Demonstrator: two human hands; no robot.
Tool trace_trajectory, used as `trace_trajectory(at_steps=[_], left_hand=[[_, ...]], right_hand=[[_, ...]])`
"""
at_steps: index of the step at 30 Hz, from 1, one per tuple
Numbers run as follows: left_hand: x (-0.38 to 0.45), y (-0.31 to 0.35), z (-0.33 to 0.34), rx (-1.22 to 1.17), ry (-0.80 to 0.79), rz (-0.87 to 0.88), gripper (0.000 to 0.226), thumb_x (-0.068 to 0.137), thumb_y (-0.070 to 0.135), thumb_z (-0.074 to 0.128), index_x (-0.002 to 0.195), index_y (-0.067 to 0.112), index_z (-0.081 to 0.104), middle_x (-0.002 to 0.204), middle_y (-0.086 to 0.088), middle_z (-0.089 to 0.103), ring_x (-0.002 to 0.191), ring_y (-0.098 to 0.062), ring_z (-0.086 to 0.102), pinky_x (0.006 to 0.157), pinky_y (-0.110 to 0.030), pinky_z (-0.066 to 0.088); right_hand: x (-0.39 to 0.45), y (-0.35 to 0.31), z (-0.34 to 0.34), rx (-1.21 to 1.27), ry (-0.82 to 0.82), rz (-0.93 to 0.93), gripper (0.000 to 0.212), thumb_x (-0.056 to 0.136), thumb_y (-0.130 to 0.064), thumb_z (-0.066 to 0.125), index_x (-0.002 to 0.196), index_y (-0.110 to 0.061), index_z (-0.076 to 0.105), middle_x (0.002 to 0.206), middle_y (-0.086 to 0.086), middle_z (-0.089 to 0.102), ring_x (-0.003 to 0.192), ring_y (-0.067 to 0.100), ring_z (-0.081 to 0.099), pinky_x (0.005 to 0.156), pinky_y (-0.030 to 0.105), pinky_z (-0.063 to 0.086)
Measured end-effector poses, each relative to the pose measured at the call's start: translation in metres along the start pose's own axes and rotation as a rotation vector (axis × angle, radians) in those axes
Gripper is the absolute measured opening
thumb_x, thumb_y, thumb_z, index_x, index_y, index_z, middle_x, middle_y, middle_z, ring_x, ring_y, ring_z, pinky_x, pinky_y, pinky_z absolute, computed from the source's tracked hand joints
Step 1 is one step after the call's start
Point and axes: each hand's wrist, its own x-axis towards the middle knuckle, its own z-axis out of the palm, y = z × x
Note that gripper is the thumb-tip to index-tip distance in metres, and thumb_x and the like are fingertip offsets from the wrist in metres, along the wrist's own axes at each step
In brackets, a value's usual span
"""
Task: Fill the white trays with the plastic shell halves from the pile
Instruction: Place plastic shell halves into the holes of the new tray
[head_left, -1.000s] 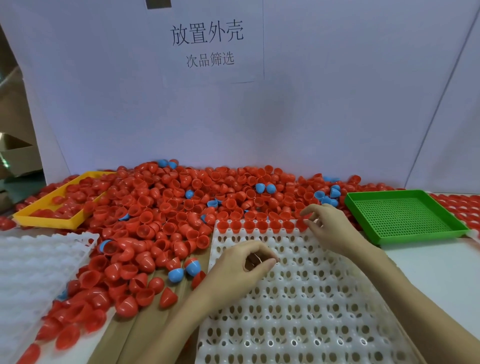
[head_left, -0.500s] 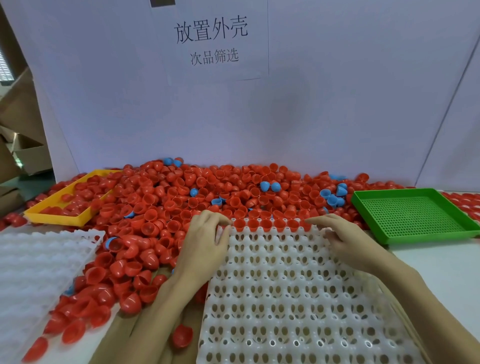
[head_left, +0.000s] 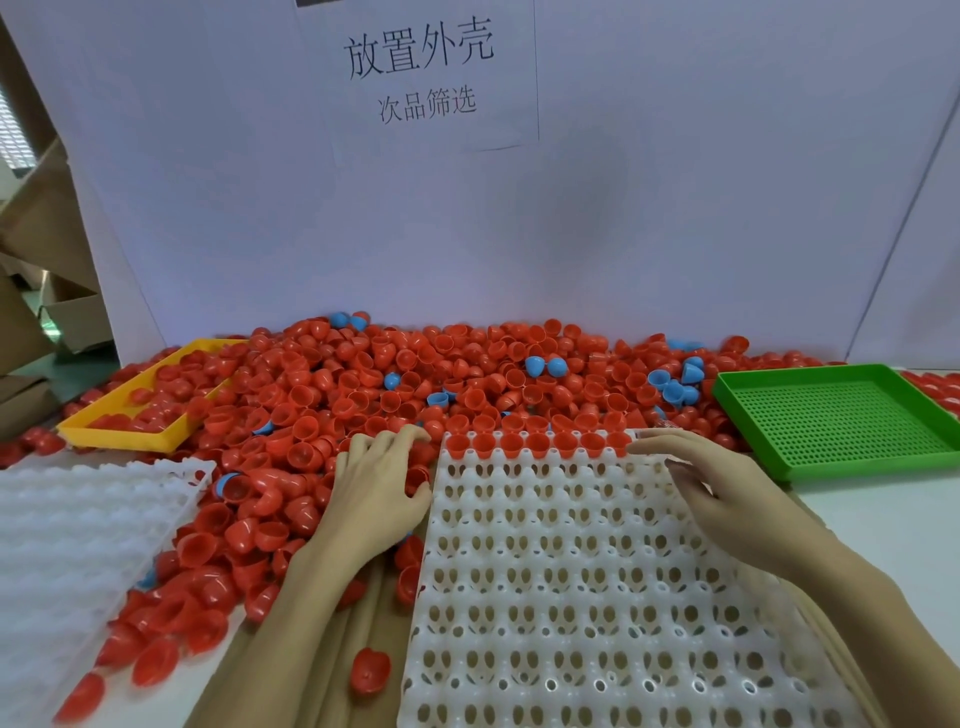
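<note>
White tray (head_left: 597, 597) lies near centre on the tabletop (head_left: 893, 519), only its far row filled with red shell halves (head_left: 535, 444). Pile of shells (head_left: 363, 395) sits far and left of the tray. Left hand (head_left: 376, 493) rests on the pile's near edge, fingers (head_left: 395, 441) spread and lightly curled among shells; grip uncertain. Right hand (head_left: 727, 493) hovers over the tray's far right, fingers relaxed, holding nothing visible. The left hand is nearer the shells; the open cells lie to its right.

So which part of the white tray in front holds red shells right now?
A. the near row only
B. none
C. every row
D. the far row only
D: red shells sit only in the far row of the white tray; every nearer pocket shows empty.
</note>
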Motion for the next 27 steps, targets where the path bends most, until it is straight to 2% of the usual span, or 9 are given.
trace_trajectory(at_steps=[3,6,8,14,16,19,22,24,27], left_hand=[[0.0,-0.001,0.003,0.029,-0.094,0.05,0.039,0.099,0.027,0.052,0.137,0.036,0.051,0.143,0.017,0.049,0.133,-0.013,0.029,0.109,-0.034,0.021],[0.001,-0.004,0.006,0.088,-0.116,0.071,0.03,0.105,0.038,0.048,0.133,0.035,0.059,0.138,0.017,0.051,0.133,-0.013,0.031,0.107,-0.033,0.021],[0.001,-0.006,0.005,0.075,-0.071,0.079,0.024,0.105,0.041,0.053,0.126,0.037,0.063,0.126,0.016,0.054,0.124,-0.014,0.039,0.103,-0.031,0.024],[0.0,-0.006,-0.006,-0.152,0.105,0.105,0.019,0.096,0.01,0.07,0.102,0.028,0.072,0.103,0.009,0.059,0.097,-0.007,0.054,0.087,-0.021,0.045],[-0.001,-0.004,-0.009,-0.19,0.154,0.106,0.023,0.094,0.006,0.073,0.104,0.027,0.073,0.105,0.009,0.06,0.097,-0.006,0.057,0.081,-0.01,0.039],[-0.003,0.002,-0.016,-0.233,0.248,0.152,0.032,0.092,-0.002,0.073,0.114,0.022,0.075,0.115,0.009,0.063,0.106,-0.007,0.061,0.087,-0.005,0.039],[-0.009,0.019,-0.025,-0.391,0.315,0.252,0.034,0.092,-0.001,0.074,0.115,0.024,0.076,0.122,0.012,0.065,0.114,0.0,0.061,0.096,-0.004,0.042],[-0.016,0.036,-0.028,-0.591,0.255,0.298,0.033,0.093,0.005,0.076,0.114,0.03,0.075,0.123,0.017,0.067,0.121,-0.004,0.063,0.099,-0.012,0.047],[-0.027,0.064,-0.025,-0.898,0.033,0.335,0.026,0.095,0.009,0.075,0.112,0.028,0.071,0.116,0.009,0.071,0.118,-0.016,0.067,0.1,-0.023,0.053]], right_hand=[[-0.001,-0.003,0.0,0.005,0.002,-0.005,0.047,0.107,-0.003,0.045,0.133,-0.036,0.065,0.139,-0.027,0.051,0.118,-0.04,0.029,0.095,-0.01,0.025],[-0.002,-0.008,0.0,0.011,-0.008,0.001,0.045,0.107,-0.003,0.045,0.132,-0.035,0.066,0.139,-0.026,0.051,0.118,-0.039,0.03,0.096,-0.008,0.027],[-0.003,-0.012,-0.001,0.011,-0.015,0.009,0.044,0.108,-0.004,0.045,0.132,-0.034,0.066,0.139,-0.026,0.051,0.117,-0.037,0.031,0.095,-0.007,0.028],[-0.009,-0.025,-0.005,-0.017,-0.042,0.011,0.039,0.109,-0.011,0.046,0.132,-0.037,0.065,0.134,-0.029,0.053,0.12,-0.014,0.048,0.088,-0.006,0.035],[-0.009,-0.029,-0.006,-0.017,-0.043,0.003,0.039,0.109,-0.011,0.046,0.13,-0.037,0.066,0.132,-0.029,0.055,0.12,-0.014,0.049,0.091,-0.004,0.035],[-0.01,-0.034,-0.005,-0.01,-0.053,0.002,0.039,0.109,-0.01,0.046,0.129,-0.036,0.067,0.133,-0.028,0.057,0.129,-0.008,0.047,0.103,0.006,0.036],[-0.011,-0.036,-0.005,0.003,-0.059,0.003,0.038,0.109,-0.011,0.047,0.13,-0.036,0.066,0.132,-0.03,0.057,0.123,-0.012,0.05,0.095,-0.001,0.037],[-0.011,-0.039,-0.004,0.048,-0.057,-0.009,0.037,0.108,-0.014,0.051,0.133,-0.038,0.063,0.131,-0.035,0.054,0.121,-0.016,0.052,0.096,-0.002,0.04],[-0.012,-0.042,0.001,0.206,-0.066,-0.043,0.048,0.102,-0.024,0.065,0.145,-0.042,0.051,0.138,-0.026,0.059,0.13,-0.01,0.054,0.112,0.019,0.045]])
